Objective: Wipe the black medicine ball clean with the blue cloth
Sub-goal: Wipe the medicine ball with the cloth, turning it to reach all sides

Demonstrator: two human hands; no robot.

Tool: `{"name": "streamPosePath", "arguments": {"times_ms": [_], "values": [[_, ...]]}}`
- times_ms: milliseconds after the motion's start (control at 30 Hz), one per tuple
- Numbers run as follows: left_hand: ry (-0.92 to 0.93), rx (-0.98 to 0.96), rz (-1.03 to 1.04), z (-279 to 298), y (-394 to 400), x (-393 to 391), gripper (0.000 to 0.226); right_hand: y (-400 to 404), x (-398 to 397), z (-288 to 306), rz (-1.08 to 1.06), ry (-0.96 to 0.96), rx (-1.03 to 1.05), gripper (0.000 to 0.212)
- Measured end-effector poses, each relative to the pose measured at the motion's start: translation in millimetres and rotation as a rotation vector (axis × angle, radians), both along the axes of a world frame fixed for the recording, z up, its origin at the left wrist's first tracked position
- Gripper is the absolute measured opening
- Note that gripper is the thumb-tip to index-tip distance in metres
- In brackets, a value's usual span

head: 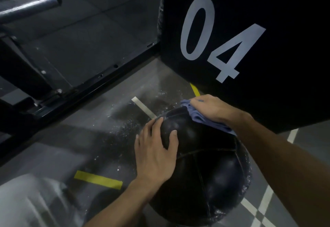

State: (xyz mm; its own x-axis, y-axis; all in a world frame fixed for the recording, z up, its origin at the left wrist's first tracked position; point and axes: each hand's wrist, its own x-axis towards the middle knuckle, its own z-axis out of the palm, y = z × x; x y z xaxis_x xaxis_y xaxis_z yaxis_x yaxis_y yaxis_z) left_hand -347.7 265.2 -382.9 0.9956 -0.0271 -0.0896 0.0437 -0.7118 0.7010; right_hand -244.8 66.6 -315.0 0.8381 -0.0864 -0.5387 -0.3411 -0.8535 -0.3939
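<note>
The black medicine ball sits low in the middle right of the head view, its leather panels shiny. My left hand rests spread on the ball's left side, fingers fairly straight. My right hand presses the crumpled blue cloth flat against the ball's far upper side. Part of the cloth is hidden under my palm.
A big black box marked 04 stands right behind the ball. A black metal frame rail runs diagonally at left, with a steel bar at top left. The grey floor has yellow tape strips, white lines and white dust.
</note>
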Motion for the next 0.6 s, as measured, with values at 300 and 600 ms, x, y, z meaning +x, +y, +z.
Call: {"name": "streamPosePath", "arguments": {"times_ms": [300, 600], "values": [[-0.023, 0.039, -0.143, -4.8, 19.9, 23.4, 0.063, -8.8, -49.5, 15.2, -0.01, -0.132, 0.079, 0.034], [-0.073, 0.321, -0.326, 9.1, 43.1, 55.5, 0.079, 36.7, -119.0, 23.9, 0.184, -0.312, -0.143, 0.077]]}}
